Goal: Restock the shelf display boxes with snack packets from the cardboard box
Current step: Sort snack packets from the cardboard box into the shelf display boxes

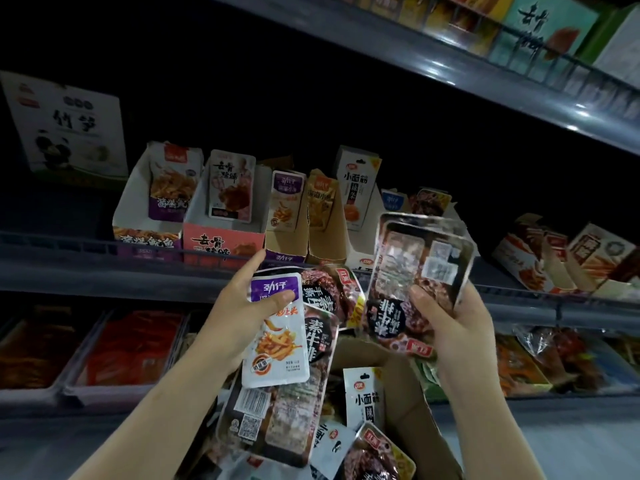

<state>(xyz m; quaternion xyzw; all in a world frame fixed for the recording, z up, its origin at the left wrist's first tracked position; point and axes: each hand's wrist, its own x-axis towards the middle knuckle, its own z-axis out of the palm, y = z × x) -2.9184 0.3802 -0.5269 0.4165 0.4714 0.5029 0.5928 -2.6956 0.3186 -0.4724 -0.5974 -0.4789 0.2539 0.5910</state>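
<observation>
Cardboard box [408, 410] at 6 o'clock, partly cut off; L hand [239, 306] grips purple-topped packet [275, 330] w/ dark packets behind; R hand [453, 323] clutches blurred dark packets [415, 268]; display boxes [221, 237] at 11 o'clock, shelf rear too dark.

Both arms raised fwd, left hand [239, 306] & right hand [457, 323] w/ fingers curled, thumbs pinching packets.
</observation>
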